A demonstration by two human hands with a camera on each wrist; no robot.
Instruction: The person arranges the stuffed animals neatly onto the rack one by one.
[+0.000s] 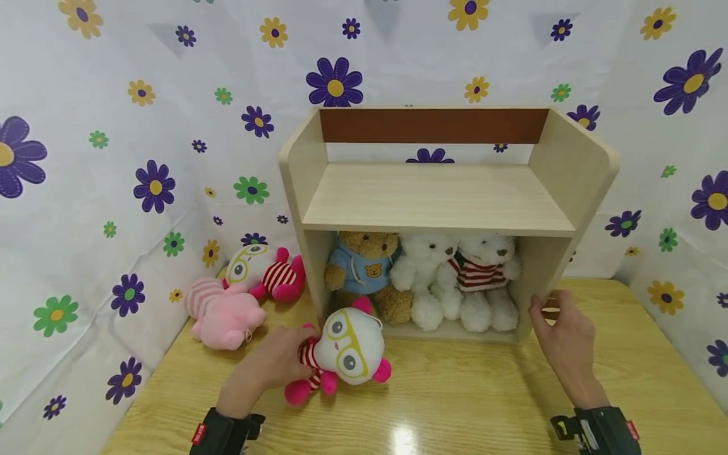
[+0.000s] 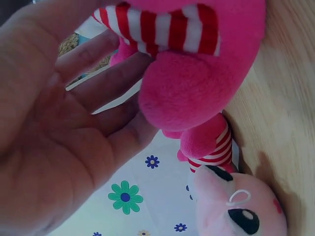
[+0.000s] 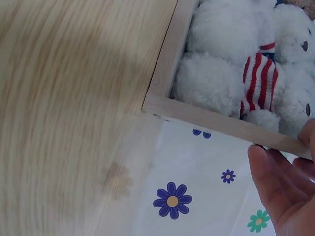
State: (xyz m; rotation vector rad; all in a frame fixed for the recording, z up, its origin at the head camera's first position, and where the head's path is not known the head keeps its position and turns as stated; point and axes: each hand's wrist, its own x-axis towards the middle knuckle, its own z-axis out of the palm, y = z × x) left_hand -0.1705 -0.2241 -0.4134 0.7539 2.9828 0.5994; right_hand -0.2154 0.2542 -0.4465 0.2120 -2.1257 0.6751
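Our left hand (image 1: 270, 361) grips the bespectacled plush (image 1: 351, 346) by its striped body, just in front of the shelf unit's (image 1: 438, 197) lower left corner. We judge it light, soft and squashy, hard to break and unlikely to slip; the striped middle offers us good hold, though the big head may flop. Our right hand (image 1: 567, 333) pinches the unit's right side panel. The tabletop (image 1: 455, 398) is smooth, shiny wood-grain; 2 more plush toys (image 1: 227, 319) lie at its left, 3 bears (image 1: 423, 278) sit in the lower compartment, and flowered cloth (image 1: 188, 69) hangs behind.
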